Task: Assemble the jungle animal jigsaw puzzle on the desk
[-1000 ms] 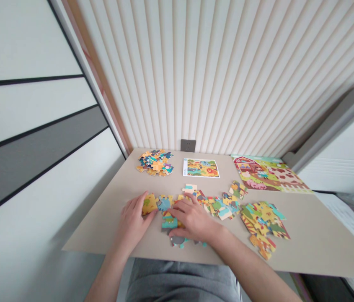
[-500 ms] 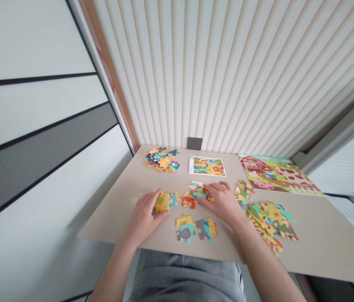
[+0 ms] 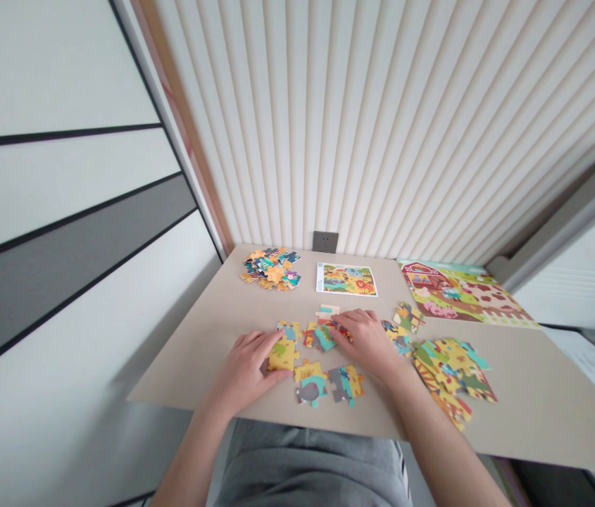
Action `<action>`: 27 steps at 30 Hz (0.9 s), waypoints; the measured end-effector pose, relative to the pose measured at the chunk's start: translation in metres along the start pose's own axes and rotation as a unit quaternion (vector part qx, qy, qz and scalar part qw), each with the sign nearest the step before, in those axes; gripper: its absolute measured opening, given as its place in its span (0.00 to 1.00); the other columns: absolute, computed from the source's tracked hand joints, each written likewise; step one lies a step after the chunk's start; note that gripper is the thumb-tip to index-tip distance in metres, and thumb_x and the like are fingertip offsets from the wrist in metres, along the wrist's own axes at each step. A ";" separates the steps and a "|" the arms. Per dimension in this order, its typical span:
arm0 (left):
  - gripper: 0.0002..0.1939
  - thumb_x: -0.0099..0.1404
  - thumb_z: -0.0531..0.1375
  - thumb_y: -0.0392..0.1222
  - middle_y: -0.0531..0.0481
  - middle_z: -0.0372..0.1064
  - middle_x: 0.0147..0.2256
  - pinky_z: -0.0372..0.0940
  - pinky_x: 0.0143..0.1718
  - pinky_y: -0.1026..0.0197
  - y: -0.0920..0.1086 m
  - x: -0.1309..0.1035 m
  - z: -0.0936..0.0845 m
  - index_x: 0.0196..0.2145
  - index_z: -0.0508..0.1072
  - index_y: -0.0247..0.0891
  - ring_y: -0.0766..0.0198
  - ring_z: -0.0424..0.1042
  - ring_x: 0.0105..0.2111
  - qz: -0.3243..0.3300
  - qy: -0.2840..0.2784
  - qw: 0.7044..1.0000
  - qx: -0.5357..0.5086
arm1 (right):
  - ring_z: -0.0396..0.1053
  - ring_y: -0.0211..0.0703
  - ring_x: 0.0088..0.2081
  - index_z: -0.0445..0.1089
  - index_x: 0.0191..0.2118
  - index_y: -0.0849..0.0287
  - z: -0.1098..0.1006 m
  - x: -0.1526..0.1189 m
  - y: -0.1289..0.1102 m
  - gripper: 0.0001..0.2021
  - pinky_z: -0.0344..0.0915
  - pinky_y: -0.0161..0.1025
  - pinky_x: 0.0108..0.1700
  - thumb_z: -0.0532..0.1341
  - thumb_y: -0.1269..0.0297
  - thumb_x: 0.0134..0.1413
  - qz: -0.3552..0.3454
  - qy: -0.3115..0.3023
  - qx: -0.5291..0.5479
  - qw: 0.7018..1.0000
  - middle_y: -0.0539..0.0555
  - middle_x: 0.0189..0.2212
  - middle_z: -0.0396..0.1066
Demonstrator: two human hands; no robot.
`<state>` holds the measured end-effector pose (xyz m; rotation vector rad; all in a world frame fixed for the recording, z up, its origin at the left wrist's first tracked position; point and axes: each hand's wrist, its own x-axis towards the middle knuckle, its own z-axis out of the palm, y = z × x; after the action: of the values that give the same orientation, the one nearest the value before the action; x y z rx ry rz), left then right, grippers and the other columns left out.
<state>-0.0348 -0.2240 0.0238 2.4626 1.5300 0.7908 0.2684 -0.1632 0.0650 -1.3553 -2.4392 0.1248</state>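
My left hand (image 3: 241, 370) grips a yellow puzzle piece (image 3: 282, 353) with a green bush on it, thumb at its near edge and fingers over its far left side. A blue part (image 3: 291, 331) adjoins it at the far end. My right hand (image 3: 371, 345) is closed, its fingertips pressed on a teal-and-red puzzle piece (image 3: 323, 336) that they partly cover. Between the hands and nearer me lie a puzzle piece with a grey rounded shape (image 3: 311, 389) and a grey, yellow and teal piece (image 3: 346, 384), side by side.
A puzzle-piece pile (image 3: 270, 269) lies at the far left of the table (image 3: 191, 352). Behind my hands is a picture card (image 3: 347, 279). At right are a farm picture (image 3: 458, 292), a heap of yellow-green pieces (image 3: 453, 370) and a loose piece (image 3: 409, 317).
My left hand has turned the yellow piece, so its blue part has swung from the right to the far side. My right hand has shifted slightly, tilting the teal-and-red piece and uncovering more of it.
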 end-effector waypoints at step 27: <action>0.30 0.72 0.62 0.50 0.42 0.68 0.61 0.64 0.61 0.43 -0.007 0.000 0.011 0.68 0.61 0.47 0.47 0.68 0.59 -0.025 0.046 0.998 0.020 | 0.62 0.57 0.65 0.64 0.68 0.47 -0.005 -0.018 0.001 0.36 0.52 0.55 0.66 0.70 0.46 0.56 -0.096 -0.116 0.115 0.982 0.58 0.63 0.70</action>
<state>-0.0348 -0.2190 0.0122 2.4374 1.6471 0.8845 0.2796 -0.1778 0.0647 -1.0505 -2.6323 0.5260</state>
